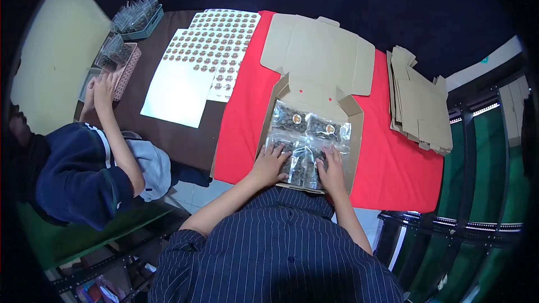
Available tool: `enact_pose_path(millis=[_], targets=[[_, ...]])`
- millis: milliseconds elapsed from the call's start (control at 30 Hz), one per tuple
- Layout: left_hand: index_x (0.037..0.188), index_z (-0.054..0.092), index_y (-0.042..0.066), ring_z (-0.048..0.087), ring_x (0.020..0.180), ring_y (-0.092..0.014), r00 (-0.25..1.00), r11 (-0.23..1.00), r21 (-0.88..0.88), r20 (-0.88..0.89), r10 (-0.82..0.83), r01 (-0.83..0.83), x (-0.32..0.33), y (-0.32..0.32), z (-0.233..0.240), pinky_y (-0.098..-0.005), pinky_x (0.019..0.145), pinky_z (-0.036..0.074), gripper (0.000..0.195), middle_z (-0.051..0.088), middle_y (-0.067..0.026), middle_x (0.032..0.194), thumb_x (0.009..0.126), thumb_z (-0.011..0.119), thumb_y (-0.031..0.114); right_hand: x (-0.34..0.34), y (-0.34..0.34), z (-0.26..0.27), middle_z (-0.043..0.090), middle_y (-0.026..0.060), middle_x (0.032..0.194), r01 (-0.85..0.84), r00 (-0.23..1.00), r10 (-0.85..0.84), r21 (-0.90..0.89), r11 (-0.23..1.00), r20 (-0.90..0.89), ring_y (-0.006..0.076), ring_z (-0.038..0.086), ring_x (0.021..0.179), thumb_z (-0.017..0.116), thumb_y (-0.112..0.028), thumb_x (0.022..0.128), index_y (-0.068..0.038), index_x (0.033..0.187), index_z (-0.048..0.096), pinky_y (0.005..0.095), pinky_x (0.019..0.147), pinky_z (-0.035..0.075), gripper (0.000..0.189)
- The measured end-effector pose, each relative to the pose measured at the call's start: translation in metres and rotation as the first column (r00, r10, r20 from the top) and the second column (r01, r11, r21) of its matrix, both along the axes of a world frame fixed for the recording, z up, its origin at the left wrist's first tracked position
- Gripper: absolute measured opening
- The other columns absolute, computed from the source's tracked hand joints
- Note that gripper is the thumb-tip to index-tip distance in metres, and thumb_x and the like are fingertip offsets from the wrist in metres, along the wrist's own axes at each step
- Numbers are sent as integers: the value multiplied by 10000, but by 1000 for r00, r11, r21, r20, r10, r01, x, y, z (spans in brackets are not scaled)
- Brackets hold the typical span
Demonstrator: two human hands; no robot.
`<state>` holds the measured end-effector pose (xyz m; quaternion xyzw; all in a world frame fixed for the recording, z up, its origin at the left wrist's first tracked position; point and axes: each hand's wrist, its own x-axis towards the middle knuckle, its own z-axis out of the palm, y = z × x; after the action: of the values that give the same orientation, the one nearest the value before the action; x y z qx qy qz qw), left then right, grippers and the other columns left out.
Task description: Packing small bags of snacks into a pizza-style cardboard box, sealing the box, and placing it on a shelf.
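Observation:
Before me an open cardboard box point(358, 130) rests on a red cloth, its lid point(316, 46) folded back away from me. Clear plastic pouches of small dark pieces lie flat inside. A far-left pouch point(288, 120) and a far-right pouch point(328, 129) each carry a round sticker. My left hand point(270, 164) presses with spread fingers on the near-left pouch point(292, 172). On the near-right pouch point(312, 172) lies my right hand point(334, 168), fingers apart. Both hands partly cover these near pouches.
Left on a brown surface are sticker sheets point(177, 92), a pink basket point(128, 73) and a green basket point(149, 25) with filled pouches. A co-worker's hands point(103, 88) are at the pink basket. Flattened cardboard boxes point(421, 105) are stacked right on the red cloth point(391, 168).

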<state>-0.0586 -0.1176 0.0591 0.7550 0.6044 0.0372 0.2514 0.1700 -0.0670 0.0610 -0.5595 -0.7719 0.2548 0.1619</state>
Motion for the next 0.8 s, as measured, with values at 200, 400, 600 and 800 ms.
enact_pose_path(millis=[200, 400, 600, 800], targets=[[1341, 384, 168, 284, 1310, -385, 995, 999, 33, -103, -14, 18, 1, -1, 4, -538, 1067, 222, 731, 315, -133, 1422, 723, 697, 402, -8, -22, 6, 349, 269, 1357, 73, 995, -69, -57, 996, 71, 427, 372, 1227, 615, -380, 819, -66, 1295, 451, 471, 1020, 303, 594], [1338, 385, 149, 294, 1304, -381, 993, 999, 48, -115, 20, -15, 1, -4, 6, -525, 1066, 235, 729, 316, -144, 1419, 726, 697, 393, -20, -12, 15, 442, 298, 1269, 155, 981, -144, -72, 985, 132, 426, 480, 1138, 683, -367, 743, -44, 1215, 541, 438, 931, 419, 589], [1342, 383, 146, 295, 1302, -384, 991, 999, 52, -131, 14, -7, 1, -4, 1, -521, 1069, 228, 736, 304, -149, 1426, 726, 693, 402, -28, -15, 15, 454, 293, 1254, 148, 989, -147, -29, 989, 9, 421, 478, 1130, 678, -369, 749, -44, 1213, 539, 445, 939, 407, 584], [1356, 367, 143, 272, 1310, -401, 988, 999, 39, -153, 21, -15, 4, -4, 3, -537, 1067, 217, 753, 286, -151, 1437, 725, 696, 392, -30, -15, 0, 438, 290, 1266, 84, 989, -86, 22, 996, 121, 433, 449, 1138, 670, -342, 765, -33, 1229, 515, 460, 952, 384, 579]])
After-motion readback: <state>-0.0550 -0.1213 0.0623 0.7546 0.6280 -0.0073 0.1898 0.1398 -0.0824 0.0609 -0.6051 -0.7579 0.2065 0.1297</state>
